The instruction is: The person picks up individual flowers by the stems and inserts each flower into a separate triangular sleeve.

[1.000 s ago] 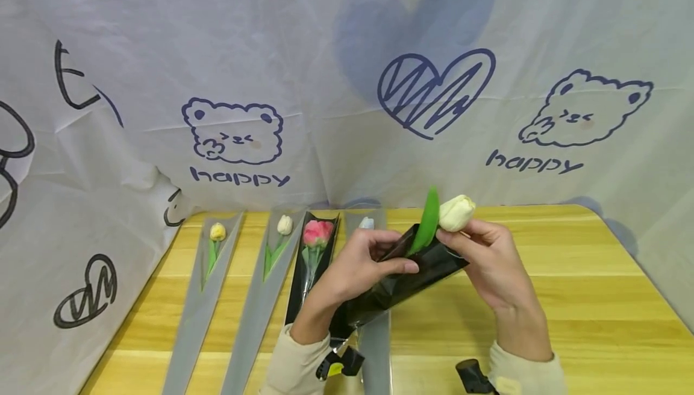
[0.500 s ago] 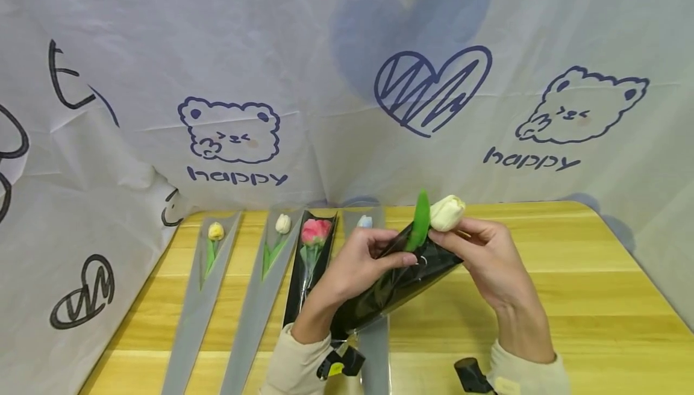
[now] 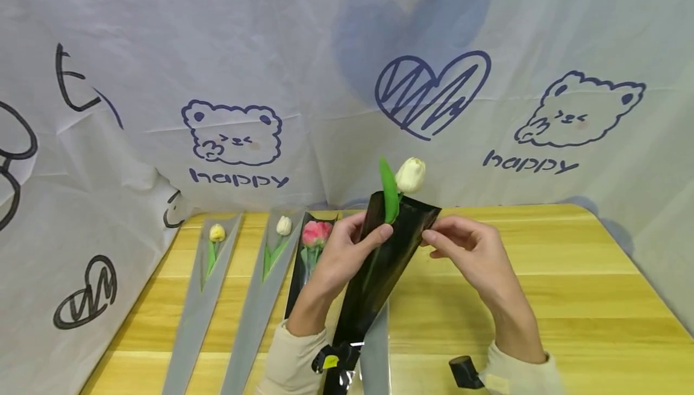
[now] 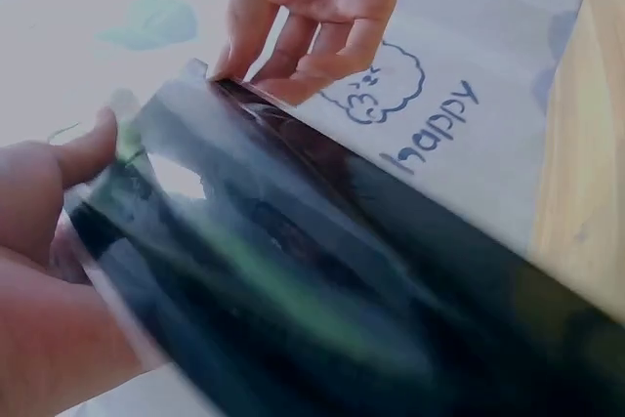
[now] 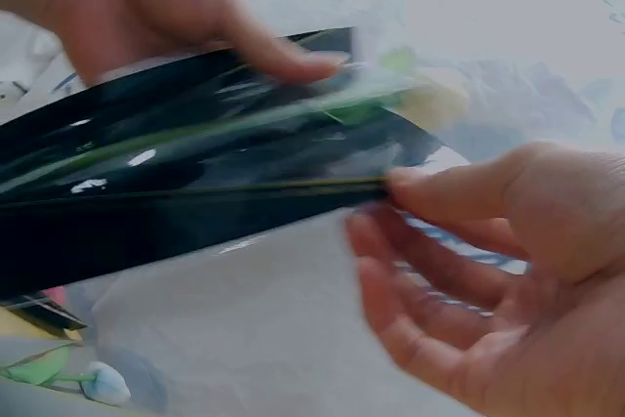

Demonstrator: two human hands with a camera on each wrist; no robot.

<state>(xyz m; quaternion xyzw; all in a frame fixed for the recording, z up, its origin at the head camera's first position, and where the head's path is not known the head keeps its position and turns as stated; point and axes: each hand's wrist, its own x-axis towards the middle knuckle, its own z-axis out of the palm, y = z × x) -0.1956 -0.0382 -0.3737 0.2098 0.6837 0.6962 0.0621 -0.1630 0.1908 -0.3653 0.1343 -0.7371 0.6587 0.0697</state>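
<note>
A cream-white artificial tulip (image 3: 410, 174) and its green leaf (image 3: 388, 193) stick out of the top of a black flower sleeve (image 3: 382, 274), tilted over the table. My left hand (image 3: 338, 256) grips the sleeve's left edge near the opening, thumb across its front. At the opposite edge, my right hand (image 3: 479, 256) pinches the film between thumb and forefinger. Through the clear front, the green stem (image 5: 195, 134) shows in the right wrist view. In the left wrist view the glossy sleeve (image 4: 293, 241) runs between both hands.
On the wooden table (image 3: 542, 304), to the left, lie a wrapped yellow tulip (image 3: 217, 232), a wrapped white tulip (image 3: 284, 225) and a pink flower (image 3: 316, 233) in black wrap. A pale blue tulip (image 5: 107, 383) lies partly behind the held sleeve. Printed cloth (image 3: 325, 82) hangs behind.
The sleeve has swung more upright. The tulip head has moved left and up, and my right hand has gone from just below the bloom to the sleeve's right edge.
</note>
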